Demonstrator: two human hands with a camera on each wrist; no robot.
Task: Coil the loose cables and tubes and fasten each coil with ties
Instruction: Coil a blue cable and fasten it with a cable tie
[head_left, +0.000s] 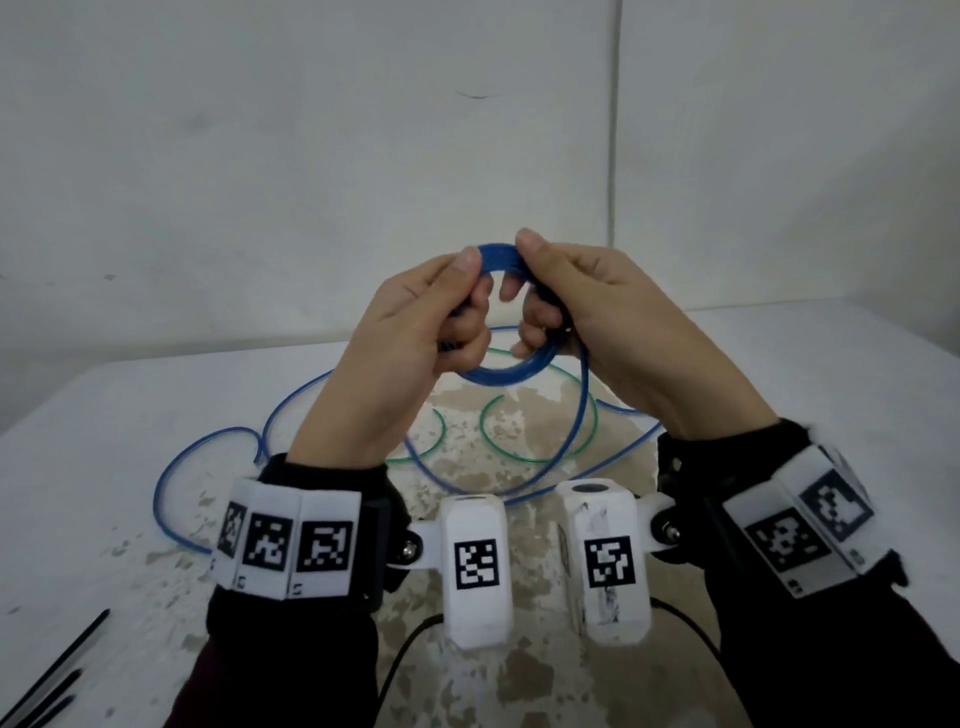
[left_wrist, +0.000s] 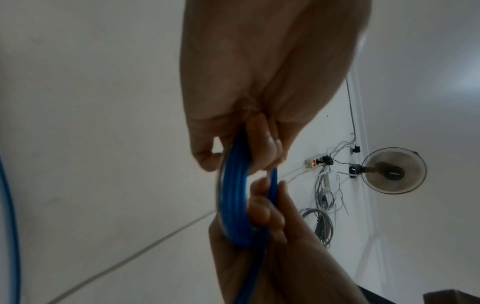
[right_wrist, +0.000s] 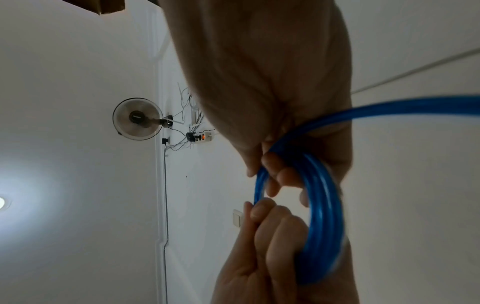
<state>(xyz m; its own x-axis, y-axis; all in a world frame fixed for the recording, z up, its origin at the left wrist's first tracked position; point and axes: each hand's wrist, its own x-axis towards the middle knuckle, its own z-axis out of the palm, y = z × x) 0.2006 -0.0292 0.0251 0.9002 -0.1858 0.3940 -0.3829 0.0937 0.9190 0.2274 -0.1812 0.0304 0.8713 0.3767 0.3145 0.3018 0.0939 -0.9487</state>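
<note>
black ties (head_left: 49, 670) lay at the near left edge of the table (head_left: 104, 415). above it, the left hand (head_left: 400, 338) and right hand (head_left: 608, 312) both gripped a blue coil (head_left: 498, 371), fingers curled round it. beyond, loose blue tube (head_left: 208, 441) and green tube (head_left: 488, 431) sprawled on the table.

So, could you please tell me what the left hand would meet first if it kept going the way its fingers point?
Probably the right hand: the left hand faces it across the blue coil both hold.
</note>
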